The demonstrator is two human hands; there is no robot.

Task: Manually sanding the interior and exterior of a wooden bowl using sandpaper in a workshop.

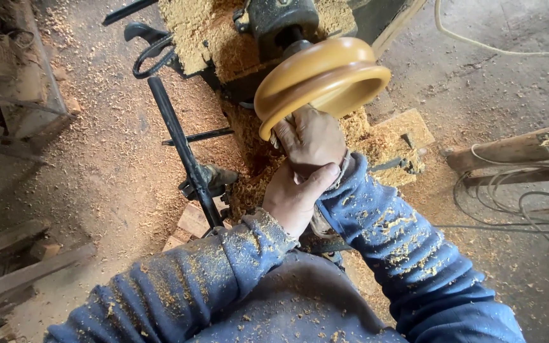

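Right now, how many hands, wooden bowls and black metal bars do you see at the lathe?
Hands: 2, the left hand and the right hand
Wooden bowls: 1, the yellow wooden bowl
Black metal bars: 2, the long bar and the short bar
Total: 5

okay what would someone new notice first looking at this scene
First, the yellow wooden bowl mounted on the dark lathe at top centre. Just below it, the right hand and left hand clasp together against its rim. Sawdust covers the machine, floor and blue sleeves.
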